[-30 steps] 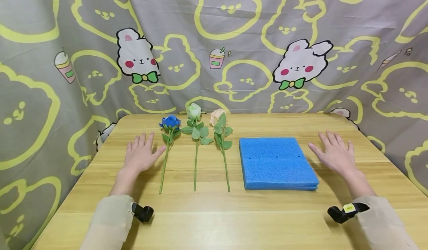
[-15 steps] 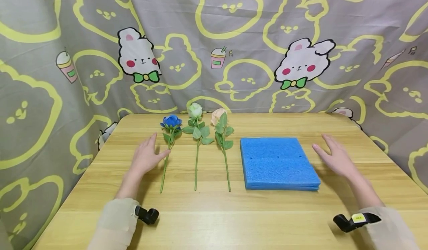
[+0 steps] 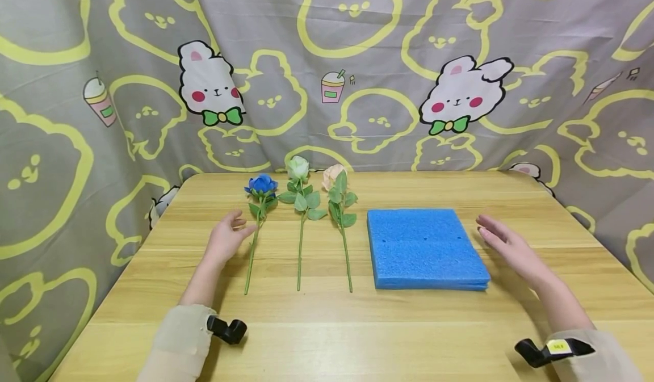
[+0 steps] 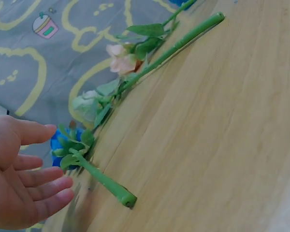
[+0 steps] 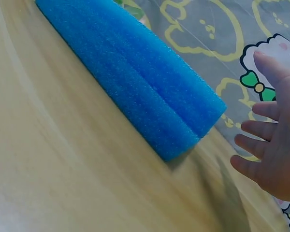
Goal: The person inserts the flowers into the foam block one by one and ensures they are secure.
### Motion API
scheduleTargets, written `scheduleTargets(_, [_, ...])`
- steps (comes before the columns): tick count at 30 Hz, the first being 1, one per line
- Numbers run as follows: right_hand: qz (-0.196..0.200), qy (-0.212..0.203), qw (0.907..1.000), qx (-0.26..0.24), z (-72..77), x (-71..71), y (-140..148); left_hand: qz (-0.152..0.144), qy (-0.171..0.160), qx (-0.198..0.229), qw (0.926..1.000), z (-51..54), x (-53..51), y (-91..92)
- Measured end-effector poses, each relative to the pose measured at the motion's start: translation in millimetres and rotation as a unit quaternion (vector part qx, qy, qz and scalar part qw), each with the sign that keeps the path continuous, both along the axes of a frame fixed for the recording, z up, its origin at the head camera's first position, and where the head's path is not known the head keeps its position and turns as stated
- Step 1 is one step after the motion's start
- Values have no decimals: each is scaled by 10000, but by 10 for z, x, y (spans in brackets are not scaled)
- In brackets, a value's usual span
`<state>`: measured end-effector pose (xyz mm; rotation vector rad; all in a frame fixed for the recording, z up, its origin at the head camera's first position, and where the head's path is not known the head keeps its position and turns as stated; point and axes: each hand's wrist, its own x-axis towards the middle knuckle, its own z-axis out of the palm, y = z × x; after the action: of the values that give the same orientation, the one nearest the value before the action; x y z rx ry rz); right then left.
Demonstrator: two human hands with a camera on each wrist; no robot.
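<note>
Three artificial roses lie side by side on the table: a blue rose (image 3: 261,185), a pale green-white rose (image 3: 298,168) and a pale pink rose (image 3: 334,177), stems toward me. My left hand (image 3: 226,239) is just left of the blue rose's stem, fingers loosely bent, holding nothing; the left wrist view shows a gap between its fingers and the stem (image 4: 104,180). To the right lies a blue foam block (image 3: 426,257), seemingly two layers, with small holes across its top. Beside its right edge my right hand (image 3: 513,251) stays apart from it, fingers extended and holding nothing.
The wooden table (image 3: 327,336) carries the roses and foam. A grey patterned curtain (image 3: 286,24) hangs behind it and at both sides. Black wrist cameras, such as the left one (image 3: 227,330), sit on both sleeves.
Both hands have gone from lying flat and spread to being turned on edge, thumbs up. Each has shifted slightly inward, the left toward the blue rose, the right toward the foam.
</note>
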<state>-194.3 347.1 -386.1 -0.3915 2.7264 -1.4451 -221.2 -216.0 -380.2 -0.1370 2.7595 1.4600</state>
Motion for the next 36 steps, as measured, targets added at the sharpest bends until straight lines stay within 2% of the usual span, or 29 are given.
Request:
scheduleTargets(6, [500, -129, 9958, -753, -52, 28, -21, 43, -338, 833, 9959, -49, 13, -7])
scheduleTargets(12, [719, -512, 9874, -1315, -124, 94, -21, -63, -547, 1144, 9919, -77, 38, 13])
scheduleTargets(14, [742, -636, 9844, -1462, -143, 115, -25, -128, -600, 1138, 9916, -77, 47, 22])
scheduleTargets(19, [692, -724, 9851, -1398, -163, 144, -39, -197, -724, 988, 9923, -68, 56, 34])
scheduleTargets(30, [743, -577, 9866, -1336, -194, 157, -17, -373, -760, 701, 9939, -99, 34, 66])
scheduleTargets(36, [696, -588, 9873, -1298, -200, 161, -29, -329, -829, 830, 9926, -108, 38, 85])
